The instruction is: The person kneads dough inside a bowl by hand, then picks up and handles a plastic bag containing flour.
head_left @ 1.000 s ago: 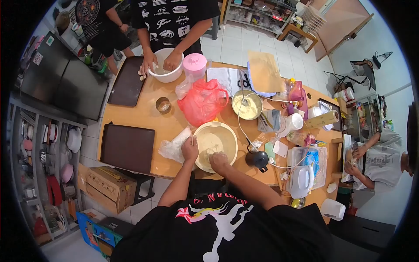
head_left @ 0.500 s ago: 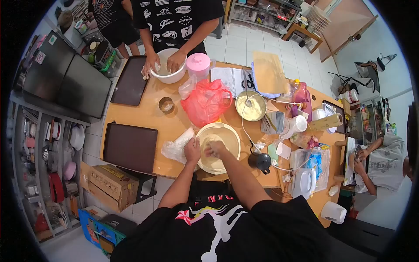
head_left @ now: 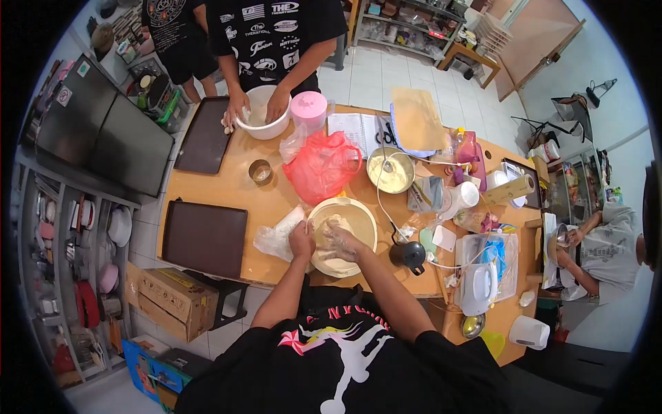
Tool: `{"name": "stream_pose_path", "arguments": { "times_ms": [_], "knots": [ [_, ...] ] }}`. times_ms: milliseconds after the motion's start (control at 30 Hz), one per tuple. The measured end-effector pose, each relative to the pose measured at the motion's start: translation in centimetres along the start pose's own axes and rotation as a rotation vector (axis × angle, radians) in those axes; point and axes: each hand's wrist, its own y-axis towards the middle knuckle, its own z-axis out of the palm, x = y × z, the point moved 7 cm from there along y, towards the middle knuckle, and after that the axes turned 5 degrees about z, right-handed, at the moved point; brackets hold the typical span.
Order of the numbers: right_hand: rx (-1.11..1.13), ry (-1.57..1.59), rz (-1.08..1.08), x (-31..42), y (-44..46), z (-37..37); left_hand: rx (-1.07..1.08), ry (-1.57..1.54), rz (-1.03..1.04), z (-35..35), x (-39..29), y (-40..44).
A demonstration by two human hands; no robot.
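A cream-coloured bowl point(head_left: 373, 243) stands at the table edge in front of me, with pale floury dough point(head_left: 336, 224) inside. My left hand point(head_left: 302, 241) is closed on the bowl's left rim. Inside the bowl, my right hand point(head_left: 343, 245) is dusted with flour, its fingers spread beside the dough. A clear plastic bag of white powder point(head_left: 274, 238) lies against the bowl's left side, near my left hand. Just behind the bowl sits a red plastic bag point(head_left: 322, 169); what it contains is hidden.
Dark baking trays point(head_left: 205, 239) lie on the left. Across the table a person works in a white bowl point(head_left: 265, 129) beside a pink-lidded tub point(head_left: 308, 109). To the right are a metal bowl of pale cream point(head_left: 392, 174), a black-lidded jug point(head_left: 408, 257) and a white cable. Another person sits far right.
My right hand has gone from a blurred, bunched pose at the dough to spread fingers, slightly lower in the bowl. The left hand stays on the rim. The view has shifted slightly.
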Motion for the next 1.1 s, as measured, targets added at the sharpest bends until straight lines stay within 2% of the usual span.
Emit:
{"name": "stream_pose_path", "arguments": {
  "times_ms": [133,167,267,367,467,567,667,767,900,1000,1033,1100],
  "knots": [
    [-0.069,-0.441,-0.124,3.3,-4.0,1.3,-0.007,-0.002,0.021,-0.3,-0.3,-0.2],
    [-0.129,-0.556,-0.251,3.7,-1.5,-1.8,-0.004,-0.007,0.015,-0.3,-0.1,-0.2],
    [-0.566,-1.241,-0.520,6.7,0.6,-6.4,0.012,-0.010,0.002,0.0,0.2,-0.1],
    [-0.704,-1.266,-0.314,6.4,1.2,-5.6,0.022,0.011,-0.013,-0.2,-0.4,-0.1],
    [-0.803,-1.226,-0.311,6.4,2.5,-4.9,0.014,0.029,-0.020,0.0,-0.2,-0.1],
    [-0.448,-1.377,-0.313,6.3,3.8,-4.0,0.017,0.035,-0.019,0.1,0.3,-0.1],
    [-0.360,-1.562,-0.504,6.0,2.3,-2.5,0.010,0.031,-0.009,0.2,0.4,-0.2],
    [-0.467,-1.682,-0.636,5.6,-2.6,0.3,-0.007,0.041,0.007,-0.2,-0.2,-0.3],
    [-0.565,-1.829,-0.888,2.0,-5.1,0.5,-0.030,0.024,0.024,-0.2,-0.4,-0.3],
    [-0.581,-1.866,-0.777,-0.1,-5.9,-0.2,-0.024,0.051,0.002,-0.3,-0.2,-0.1],
    [-0.614,-1.863,-0.840,-0.4,-6.7,-0.1,-0.017,0.058,-0.006,-0.2,-0.2,-0.2],
    [-0.539,-1.878,-0.585,-1.1,-6.3,-0.7,-0.030,0.039,0.013,-0.4,-0.4,-0.1]
  ]
}}
